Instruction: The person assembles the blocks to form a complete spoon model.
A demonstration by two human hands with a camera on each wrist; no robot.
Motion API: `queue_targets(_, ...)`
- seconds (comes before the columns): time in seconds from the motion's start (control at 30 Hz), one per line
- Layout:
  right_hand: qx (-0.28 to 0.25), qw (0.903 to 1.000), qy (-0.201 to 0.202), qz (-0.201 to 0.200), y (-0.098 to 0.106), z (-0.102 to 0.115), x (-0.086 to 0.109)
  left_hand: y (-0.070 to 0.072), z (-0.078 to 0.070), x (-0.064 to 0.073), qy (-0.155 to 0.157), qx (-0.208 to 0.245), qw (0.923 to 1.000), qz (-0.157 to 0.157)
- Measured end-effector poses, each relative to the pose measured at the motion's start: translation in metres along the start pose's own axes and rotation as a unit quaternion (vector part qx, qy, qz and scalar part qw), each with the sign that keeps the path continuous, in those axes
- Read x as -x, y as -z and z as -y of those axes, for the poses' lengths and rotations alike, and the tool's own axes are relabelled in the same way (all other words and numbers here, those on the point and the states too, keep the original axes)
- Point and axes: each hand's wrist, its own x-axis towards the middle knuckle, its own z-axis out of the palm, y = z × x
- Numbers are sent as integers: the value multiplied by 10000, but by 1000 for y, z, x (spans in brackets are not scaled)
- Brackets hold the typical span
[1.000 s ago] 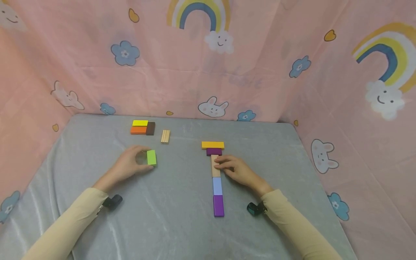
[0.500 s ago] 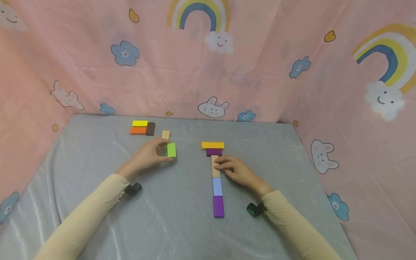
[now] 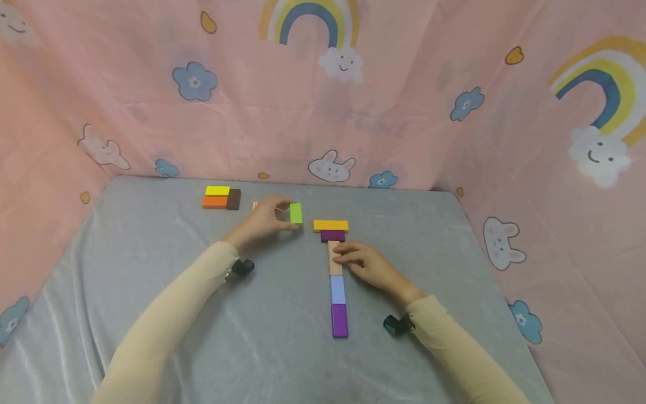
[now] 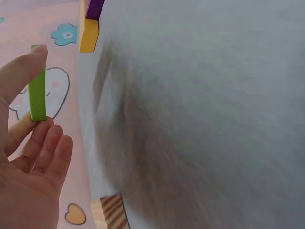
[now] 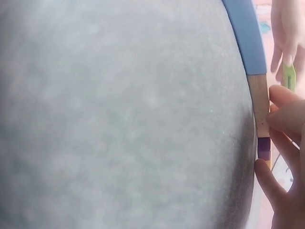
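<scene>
Between thumb and fingertips, my left hand pinches a light green block, raised above the cloth at the back middle. In the left wrist view the green block stands on edge between thumb and fingers. My right hand rests its fingertips on a plain wood block. That block belongs to a line of blocks: a light blue block and a purple block lie nearer me, a dark purple block and an orange-yellow block lie crosswise at the far end.
At the back left, a yellow block, an orange block and a dark brown block sit together. Behind my left hand, a striped wood block is mostly hidden in the head view. Grey cloth covers the table before a pink curtain.
My left hand has carried the green block right and toward the back, close to the orange-yellow block, and now covers most of the striped block. The right hand has stayed put.
</scene>
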Motion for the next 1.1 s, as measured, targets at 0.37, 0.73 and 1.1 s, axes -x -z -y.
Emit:
queue_targets(0.37, -37, 10000, -2, -22, 1, 0, 1, -16, -2, -35, 169, -62, 9998, -72)
queue_targets(0.73, -118, 9999, -16, -4, 0, -1, 0, -29, -4, -53, -10, -475, 9989, 48)
queue_targets(1.1, -134, 9999, 46, -9, 0, -1, 1, -33, -2, -54, 16, -540, 9985, 45)
